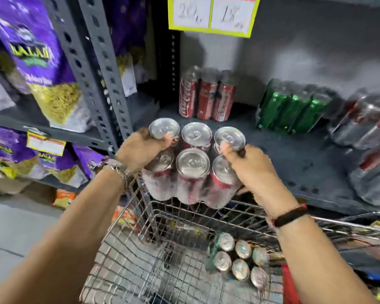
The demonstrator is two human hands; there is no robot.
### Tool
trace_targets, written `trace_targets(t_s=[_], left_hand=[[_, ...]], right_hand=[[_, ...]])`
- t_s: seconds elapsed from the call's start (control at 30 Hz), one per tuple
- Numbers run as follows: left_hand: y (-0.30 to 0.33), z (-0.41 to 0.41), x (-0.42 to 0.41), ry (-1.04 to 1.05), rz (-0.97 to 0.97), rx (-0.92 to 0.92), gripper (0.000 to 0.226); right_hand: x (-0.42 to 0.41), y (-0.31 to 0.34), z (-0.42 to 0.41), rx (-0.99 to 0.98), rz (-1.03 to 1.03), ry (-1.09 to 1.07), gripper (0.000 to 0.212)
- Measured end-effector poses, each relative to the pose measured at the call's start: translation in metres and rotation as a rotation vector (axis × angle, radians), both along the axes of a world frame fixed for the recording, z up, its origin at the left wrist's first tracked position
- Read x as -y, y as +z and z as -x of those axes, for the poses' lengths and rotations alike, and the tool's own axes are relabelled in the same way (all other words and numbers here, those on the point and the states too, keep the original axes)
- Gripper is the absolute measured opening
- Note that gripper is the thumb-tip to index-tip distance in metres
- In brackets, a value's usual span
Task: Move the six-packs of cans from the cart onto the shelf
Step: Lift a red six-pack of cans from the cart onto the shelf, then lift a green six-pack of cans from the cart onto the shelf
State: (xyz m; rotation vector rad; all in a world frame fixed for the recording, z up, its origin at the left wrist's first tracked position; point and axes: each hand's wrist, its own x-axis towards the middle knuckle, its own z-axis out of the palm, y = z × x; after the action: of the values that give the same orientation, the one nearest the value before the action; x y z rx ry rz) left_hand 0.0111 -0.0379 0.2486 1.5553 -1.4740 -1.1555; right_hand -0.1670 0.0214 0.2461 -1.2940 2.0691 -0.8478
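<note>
Pack of 6 red cans (193, 165) held above cart (184, 227) rim, near shelf (294, 163) edge, left hand (140, 148) and right hand (248, 167) clamped on its sides. Best kept level, slid far onto bare shelf beside red pack (206, 95).

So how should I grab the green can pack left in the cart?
Probably from above, one hand down each short end of the green six-pack. It stands upright in the cart with tops up, and both hands hold the red six-pack that way.

left hand (140, 150), right hand (250, 170), both gripping
</note>
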Motion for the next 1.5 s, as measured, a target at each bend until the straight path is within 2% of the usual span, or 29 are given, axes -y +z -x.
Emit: trace_targets(t_s=[0.07,0.1,0.17,0.27,0.4,0.5,0.7,0.77,0.83,0.9,0.97,1.07,1.13,1.2,1.3,1.33,1.43,1.5], left_hand=[[0.01,0.004,0.019,0.041,0.028,0.005,0.075],[0.014,0.007,0.028,0.057,0.031,0.01,0.077],[0.018,0.014,0.049,0.02,0.019,0.046,0.07],[0.019,0.027,0.078,0.037,0.027,0.057,0.074],[0.0,0.04,0.119,0.082,-0.025,0.137,0.051],[-0.011,0.042,0.135,0.069,-0.066,0.165,0.054],[-0.022,0.042,0.134,0.017,0.009,0.208,0.051],[-0.027,0.04,0.121,0.087,0.026,0.167,0.059],[-0.041,0.039,0.094,0.212,0.087,0.13,0.065],[-0.073,0.042,0.049,0.262,0.153,0.043,0.069],[-0.112,0.05,0.001,0.23,0.161,0.001,0.076],[-0.167,0.071,-0.054,0.047,0.033,0.122,0.075],[-0.199,0.088,-0.07,-0.115,-0.126,0.213,0.094],[-0.238,0.104,-0.074,-0.231,-0.265,0.28,0.108],[-0.275,0.122,-0.068,-0.357,-0.512,0.328,0.079],[-0.286,0.128,-0.067,-0.381,-0.595,0.288,0.079],[-0.311,0.141,-0.064,-0.427,-0.774,0.22,0.101],[-0.327,0.146,-0.064,-0.419,-0.845,0.148,0.1]], right_hand=[[0.023,0.011,0.005,0.047,0.033,-0.012,0.057],[0.034,0.014,0.007,0.05,0.039,-0.013,0.057],[0.06,0.02,0.011,0.04,0.042,-0.014,0.058],[0.093,0.023,0.016,0.026,0.018,-0.001,0.06],[0.128,0.016,0.024,0.014,-0.018,0.025,0.058],[0.144,0.006,0.03,0.039,-0.043,0.02,0.054],[0.144,-0.001,0.036,0.076,-0.063,0.026,0.055],[0.128,-0.004,0.036,-0.064,-0.014,-0.01,0.057],[0.092,-0.011,0.035,-0.197,0.151,-0.091,0.052],[0.041,-0.033,0.033,-0.156,0.404,-0.118,0.043],[-0.007,-0.069,0.031,-0.061,0.467,-0.093,0.038],[-0.06,-0.149,0.044,-0.039,0.221,-0.119,0.032],[-0.083,-0.202,0.061,-0.031,0.005,-0.171,0.03],[-0.098,-0.245,0.079,-0.008,-0.19,-0.239,0.038],[-0.11,-0.294,0.101,-0.02,-0.383,-0.293,0.057],[-0.111,-0.306,0.107,0.007,-0.441,-0.317,0.057],[-0.112,-0.327,0.123,0.278,-0.541,-0.442,0.042],[-0.112,-0.334,0.13,0.45,-0.571,-0.485,0.021]])
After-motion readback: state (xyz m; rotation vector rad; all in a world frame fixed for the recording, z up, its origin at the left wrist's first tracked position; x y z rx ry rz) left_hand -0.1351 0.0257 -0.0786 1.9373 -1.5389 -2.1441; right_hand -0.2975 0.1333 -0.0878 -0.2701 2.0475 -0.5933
